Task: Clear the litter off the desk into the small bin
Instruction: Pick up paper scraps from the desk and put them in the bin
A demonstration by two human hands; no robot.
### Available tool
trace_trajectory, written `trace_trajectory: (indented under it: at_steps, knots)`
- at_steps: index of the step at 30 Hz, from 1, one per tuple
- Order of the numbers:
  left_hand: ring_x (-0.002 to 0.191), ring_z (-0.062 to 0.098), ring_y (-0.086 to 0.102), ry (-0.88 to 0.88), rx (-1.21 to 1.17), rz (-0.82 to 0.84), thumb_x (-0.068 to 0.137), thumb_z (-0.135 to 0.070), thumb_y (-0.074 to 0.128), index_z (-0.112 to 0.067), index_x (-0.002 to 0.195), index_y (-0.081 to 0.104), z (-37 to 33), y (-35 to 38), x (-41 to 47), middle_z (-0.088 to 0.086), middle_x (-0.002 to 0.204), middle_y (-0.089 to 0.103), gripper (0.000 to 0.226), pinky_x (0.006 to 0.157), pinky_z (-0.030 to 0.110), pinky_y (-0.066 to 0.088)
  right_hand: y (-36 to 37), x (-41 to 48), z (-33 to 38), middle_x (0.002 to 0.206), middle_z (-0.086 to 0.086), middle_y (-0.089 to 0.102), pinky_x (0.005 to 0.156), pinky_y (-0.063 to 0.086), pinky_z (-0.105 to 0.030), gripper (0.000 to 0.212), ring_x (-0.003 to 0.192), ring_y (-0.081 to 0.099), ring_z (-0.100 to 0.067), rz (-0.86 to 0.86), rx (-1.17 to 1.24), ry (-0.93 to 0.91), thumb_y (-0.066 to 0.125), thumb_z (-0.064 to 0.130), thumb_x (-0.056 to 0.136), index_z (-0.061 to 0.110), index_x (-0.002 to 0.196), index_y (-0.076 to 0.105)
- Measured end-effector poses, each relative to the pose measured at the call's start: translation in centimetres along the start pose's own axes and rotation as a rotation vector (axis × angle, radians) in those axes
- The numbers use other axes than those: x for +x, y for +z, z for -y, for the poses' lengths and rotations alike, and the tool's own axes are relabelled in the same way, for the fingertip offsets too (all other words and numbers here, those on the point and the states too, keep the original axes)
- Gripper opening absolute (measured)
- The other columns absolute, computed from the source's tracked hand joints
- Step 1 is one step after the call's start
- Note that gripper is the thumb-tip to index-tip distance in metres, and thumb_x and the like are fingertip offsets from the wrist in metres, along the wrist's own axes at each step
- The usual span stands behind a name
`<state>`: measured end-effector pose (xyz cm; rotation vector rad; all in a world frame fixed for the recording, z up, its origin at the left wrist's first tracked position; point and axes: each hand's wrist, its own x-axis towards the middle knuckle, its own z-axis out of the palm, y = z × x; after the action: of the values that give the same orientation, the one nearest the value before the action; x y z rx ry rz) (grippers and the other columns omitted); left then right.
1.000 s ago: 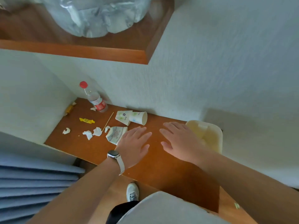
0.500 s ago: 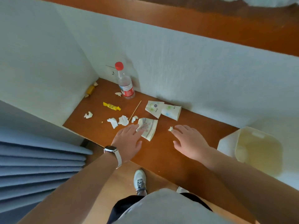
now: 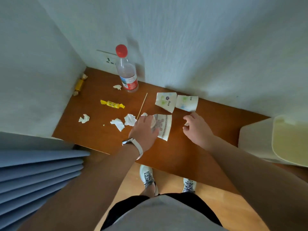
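On the brown desk (image 3: 175,150) lie several bits of litter. My left hand (image 3: 144,130) is closed on a flattened patterned paper cup (image 3: 164,126) near the desk's middle. My right hand (image 3: 196,129) pinches a small white paper scrap (image 3: 186,124) to the right of it. Two more paper cups, one flattened (image 3: 166,101) and one on its side (image 3: 187,103), lie by the back wall. The small cream bin (image 3: 290,139) stands at the far right, its opening towards me.
A plastic bottle (image 3: 127,75) with a red cap stands at the back. A wooden skewer (image 3: 142,105), a yellow sweet wrapper (image 3: 112,104), another wrapper (image 3: 79,84) by the left wall and crumpled paper scraps (image 3: 130,120) lie left of my hands. Blue slats (image 3: 38,174) are at lower left.
The view has tilted down and moved left. My left hand has closed on the patterned cup and my right hand has pinched up the small white scrap.
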<state>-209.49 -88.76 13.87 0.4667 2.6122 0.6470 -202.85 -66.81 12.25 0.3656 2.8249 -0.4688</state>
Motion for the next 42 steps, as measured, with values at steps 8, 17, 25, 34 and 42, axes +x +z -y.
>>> trace_trajectory:
  at_steps: [8,17,25,34,42]
  knots:
    - [0.109,0.021,0.060,-0.019,-0.191,0.005,0.091,-0.027,0.062,-0.034,0.131,0.041,0.2,1.2,0.7,-0.003,0.122,0.058,0.045,0.079,0.036,0.060,1.4,-0.9,0.1,0.109,0.001,0.052,0.079,0.047,-0.026,0.021,0.091,0.053,-0.014,0.018,0.098,0.123,0.058,0.016,0.091,0.015,0.112,0.062]
    - [0.099,0.015,0.060,-0.024,-0.164,-0.002,0.095,-0.024,0.055,-0.028,0.128,0.053,0.1,1.3,0.2,-0.005,0.114,0.056,0.034,0.071,0.024,0.056,1.5,-4.1,-0.6,0.089,0.006,0.052,0.070,0.052,-0.031,0.002,0.075,0.054,-0.012,0.027,0.153,0.161,0.057,0.020,0.089,0.021,0.090,0.057]
    - [0.095,0.011,0.058,-0.025,-0.360,0.004,0.093,-0.023,0.060,-0.025,0.120,0.059,-3.1,1.6,-2.4,-0.008,0.106,0.055,0.027,0.064,0.016,0.050,-1.6,-7.7,-2.1,0.088,0.006,0.055,0.069,0.054,-0.026,0.005,0.073,0.056,-0.012,-0.076,0.298,0.238,0.063,0.019,0.086,0.021,0.090,0.061]
    - [0.092,0.008,0.061,0.055,-0.536,-0.008,0.091,-0.024,0.064,-0.028,0.115,0.062,-14.5,2.1,-3.8,-0.013,0.107,0.061,0.024,0.060,0.015,0.053,-9.2,-13.1,-7.1,0.088,0.009,0.055,0.064,0.047,-0.020,0.012,0.073,0.055,-0.009,-0.346,0.457,0.297,0.065,0.020,0.085,0.028,0.087,0.056]
    - [0.087,0.005,0.060,0.226,-0.531,0.038,0.092,-0.024,0.062,-0.031,0.109,0.064,-26.6,3.6,-4.5,-0.013,0.103,0.062,0.019,0.057,0.011,0.048,-14.3,-18.3,-14.9,0.083,0.014,0.050,0.059,0.038,-0.016,0.010,0.070,0.051,-0.002,-0.578,0.485,0.391,0.064,0.022,0.084,0.027,0.088,0.056]
